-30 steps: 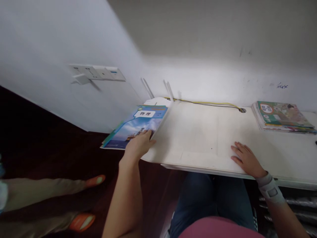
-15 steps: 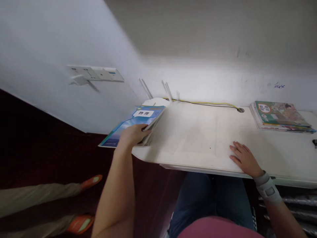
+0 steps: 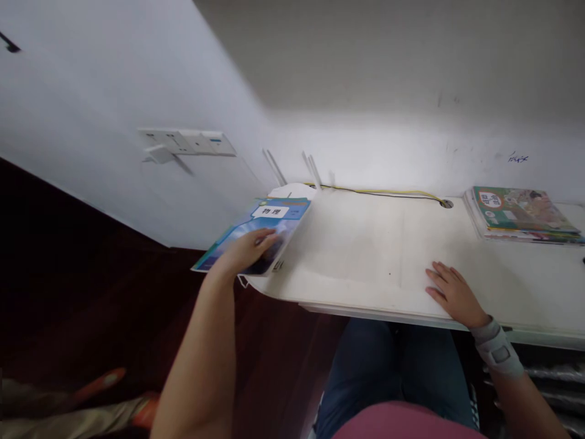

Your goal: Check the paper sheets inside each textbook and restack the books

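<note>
At the left end of the white desk lies a blue textbook with a white title label, part of it jutting past the desk's rounded edge. My left hand rests on its cover, fingers loosely extended and not wrapped around the book. A little of something dark shows under the book's near right corner; what it is, I cannot make out. My right hand, with a grey wrist wrap, is flat on the desk near the front edge, fingers spread and holding nothing.
Behind the textbook stands a white router with upright antennas. Yellow and black cables run along the wall to a desk hole. A stack of books sits at right. A wall socket holds a plug. Another person's orange shoe shows lower left.
My left hand has gone from gripping the lifted right edge of the textbook to lying on its cover, which is lower now. My right hand stays put. The other person's feet moved down and left.
</note>
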The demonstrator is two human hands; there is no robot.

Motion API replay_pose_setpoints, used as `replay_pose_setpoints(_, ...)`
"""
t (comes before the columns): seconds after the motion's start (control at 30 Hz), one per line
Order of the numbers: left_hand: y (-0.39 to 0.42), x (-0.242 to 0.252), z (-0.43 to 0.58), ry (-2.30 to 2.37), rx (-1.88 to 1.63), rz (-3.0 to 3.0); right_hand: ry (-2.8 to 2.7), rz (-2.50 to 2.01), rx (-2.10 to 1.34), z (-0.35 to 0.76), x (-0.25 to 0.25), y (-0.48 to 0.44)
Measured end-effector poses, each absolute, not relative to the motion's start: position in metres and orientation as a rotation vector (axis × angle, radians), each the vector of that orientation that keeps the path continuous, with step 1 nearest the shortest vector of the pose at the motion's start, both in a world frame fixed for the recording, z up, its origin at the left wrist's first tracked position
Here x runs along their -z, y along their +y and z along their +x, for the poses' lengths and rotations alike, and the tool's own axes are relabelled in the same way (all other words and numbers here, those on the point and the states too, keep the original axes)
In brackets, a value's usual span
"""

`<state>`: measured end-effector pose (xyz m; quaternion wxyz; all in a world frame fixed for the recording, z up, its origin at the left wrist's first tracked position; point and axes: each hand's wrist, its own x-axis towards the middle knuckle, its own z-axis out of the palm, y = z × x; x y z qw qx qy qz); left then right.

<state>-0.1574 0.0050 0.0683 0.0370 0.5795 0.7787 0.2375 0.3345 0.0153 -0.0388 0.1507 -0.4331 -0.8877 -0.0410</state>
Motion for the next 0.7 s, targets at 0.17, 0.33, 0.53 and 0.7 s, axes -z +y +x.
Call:
replay_pose_setpoints(0.17,-0.012,-0.048,-0.137,2.602,0.066,1.887,-2.543,-1.250,0.111,0.335,0.040,0.016)
replay_pose_setpoints(0.33,-0.030,-0.061,-0.123,2.637,0.236,1.753,-2.554,-1.260,0.107,0.334,0.037,0.014)
replay_pose_setpoints(0.53,-0.043,-0.139,-0.121,3.130,-0.016,1.409,-2.549,-1.275,0.111,0.332,0.034,0.013)
replay_pose_setpoints(0.7,-0.053,-0.171,-0.081,2.891,-1.044,1.706,-2.543,-1.277,0.095,0.332,0.034,0.013)
